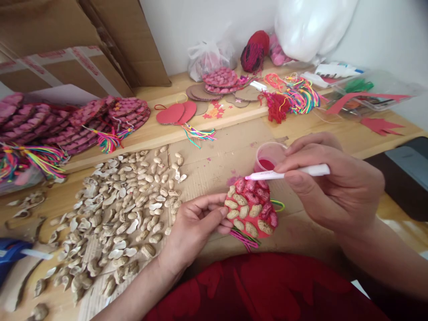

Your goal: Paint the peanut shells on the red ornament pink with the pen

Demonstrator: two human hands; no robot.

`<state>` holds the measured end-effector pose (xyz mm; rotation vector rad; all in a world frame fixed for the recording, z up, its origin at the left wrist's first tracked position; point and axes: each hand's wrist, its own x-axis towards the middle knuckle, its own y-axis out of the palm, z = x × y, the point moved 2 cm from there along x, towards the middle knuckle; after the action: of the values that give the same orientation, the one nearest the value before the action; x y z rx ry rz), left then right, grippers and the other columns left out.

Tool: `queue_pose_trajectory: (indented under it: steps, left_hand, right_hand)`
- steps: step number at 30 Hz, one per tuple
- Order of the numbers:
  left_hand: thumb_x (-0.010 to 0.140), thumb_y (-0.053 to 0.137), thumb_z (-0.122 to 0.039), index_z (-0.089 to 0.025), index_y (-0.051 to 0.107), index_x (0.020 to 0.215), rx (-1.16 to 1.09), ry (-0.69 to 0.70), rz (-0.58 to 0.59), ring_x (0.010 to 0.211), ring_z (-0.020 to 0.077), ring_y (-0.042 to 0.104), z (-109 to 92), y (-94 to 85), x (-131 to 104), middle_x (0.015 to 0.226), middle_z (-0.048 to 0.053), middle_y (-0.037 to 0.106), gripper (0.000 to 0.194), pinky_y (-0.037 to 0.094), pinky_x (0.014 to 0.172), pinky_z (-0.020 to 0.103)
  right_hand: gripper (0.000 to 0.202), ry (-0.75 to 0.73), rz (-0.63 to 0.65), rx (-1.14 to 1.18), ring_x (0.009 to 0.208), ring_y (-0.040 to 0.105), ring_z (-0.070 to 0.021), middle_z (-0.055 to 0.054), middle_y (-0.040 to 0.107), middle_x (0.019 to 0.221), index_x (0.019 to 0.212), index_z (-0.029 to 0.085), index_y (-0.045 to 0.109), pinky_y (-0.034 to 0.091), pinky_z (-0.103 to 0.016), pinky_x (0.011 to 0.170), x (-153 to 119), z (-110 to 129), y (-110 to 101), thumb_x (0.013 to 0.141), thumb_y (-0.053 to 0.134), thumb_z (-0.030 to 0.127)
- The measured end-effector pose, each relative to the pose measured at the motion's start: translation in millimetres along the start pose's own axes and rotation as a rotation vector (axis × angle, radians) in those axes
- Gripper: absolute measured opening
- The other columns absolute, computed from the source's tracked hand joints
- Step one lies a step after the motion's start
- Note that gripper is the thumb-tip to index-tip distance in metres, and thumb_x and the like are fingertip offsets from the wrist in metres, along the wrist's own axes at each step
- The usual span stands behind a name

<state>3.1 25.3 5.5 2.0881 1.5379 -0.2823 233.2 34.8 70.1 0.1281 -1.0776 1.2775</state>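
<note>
My left hand [197,227] pinches the left edge of a round red disc [246,217] covered with peanut shells. Shells along its top and right side are coloured pink-red, while those at the left and bottom stay natural tan. Between the thumb and fingers of my right hand [321,183] is a white marker [301,171], its pink tip touching or just above the shells at the disc's top. Just behind the disc stands a clear cup [267,157] with red liquid. Pink and green cords [245,238] hang below the disc.
Loose peanut shells [133,200] spread over cardboard at the left. Stacked pink shell discs [76,120] line the back left. Red discs [177,112], coloured tassels [302,94] and yarn [256,51] lie behind. A blue tool [11,256] is at far left, a dark object [409,174] at right.
</note>
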Motion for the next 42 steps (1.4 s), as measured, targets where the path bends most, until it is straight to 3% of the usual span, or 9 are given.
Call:
queue_pose_trajectory:
  steps: [6,12,20,25,30,35,42]
  left_hand:
    - [0.082,0.081,-0.027,-0.019,0.081,0.105,0.010,-0.005,0.004,0.064,0.0099,0.073,-0.3,-0.3,-0.3,0.078,0.003,0.080,0.024,0.061,0.062,0.016]
    - [0.081,0.082,-0.027,-0.020,0.081,0.104,0.003,0.008,-0.007,0.063,0.0102,0.073,1.1,-0.1,-0.7,0.078,0.003,0.080,0.024,0.061,0.062,0.017]
    - [0.081,0.082,-0.027,-0.019,0.081,0.105,0.002,-0.001,-0.007,0.064,0.0110,0.072,2.3,-1.8,-0.7,0.078,0.004,0.080,0.025,0.062,0.063,0.019]
    - [0.079,0.084,-0.028,-0.017,0.081,0.104,0.017,-0.002,-0.024,0.064,0.0120,0.073,1.1,-2.5,-0.7,0.080,0.005,0.080,0.028,0.062,0.061,0.019]
    - [0.079,0.083,-0.029,-0.016,0.081,0.105,0.046,-0.010,-0.036,0.063,0.0132,0.073,0.2,-2.2,-1.2,0.079,0.006,0.080,0.029,0.062,0.061,0.020]
    - [0.080,0.082,-0.029,-0.016,0.080,0.107,0.052,-0.013,-0.028,0.064,0.0131,0.073,0.4,-2.0,-1.1,0.079,0.007,0.080,0.030,0.061,0.061,0.020]
    - [0.080,0.082,-0.029,-0.016,0.080,0.106,0.040,-0.009,-0.015,0.064,0.0128,0.072,1.3,-3.1,-1.2,0.078,0.006,0.080,0.029,0.061,0.061,0.020]
  right_hand:
    - [0.010,-0.058,0.079,0.051,0.089,0.063,-0.0200,0.002,0.071,0.076,0.092,0.027,0.071,0.051,-0.039,0.081,1.3,3.4,2.4,0.085,0.070,0.020]
    - [0.008,-0.040,-0.005,-0.072,0.084,0.061,-0.0187,0.001,0.070,0.077,0.089,0.025,0.070,0.049,-0.039,0.080,0.3,-2.1,0.2,0.083,0.071,0.020]
    - [0.006,-0.021,0.017,0.054,0.087,0.062,-0.0194,0.000,0.070,0.074,0.087,0.022,0.071,0.048,-0.039,0.081,0.3,-2.0,0.8,0.083,0.070,0.017]
    - [0.008,0.013,-0.074,0.034,0.080,0.062,-0.0187,-0.001,0.067,0.074,0.089,0.024,0.071,0.048,-0.039,0.078,0.1,-3.7,0.7,0.086,0.066,0.018]
    - [0.008,-0.009,0.019,0.098,0.085,0.063,-0.0201,0.000,0.069,0.073,0.087,0.026,0.071,0.050,-0.040,0.080,1.4,-2.2,1.9,0.085,0.069,0.018]
    - [0.010,-0.004,-0.050,0.056,0.083,0.062,-0.0185,0.000,0.068,0.073,0.088,0.024,0.071,0.050,-0.038,0.078,1.8,-3.5,1.5,0.086,0.066,0.016]
    - [0.008,0.000,-0.033,0.060,0.084,0.062,-0.0162,0.000,0.069,0.075,0.086,0.022,0.070,0.049,-0.036,0.081,1.3,-3.4,2.5,0.085,0.067,0.015]
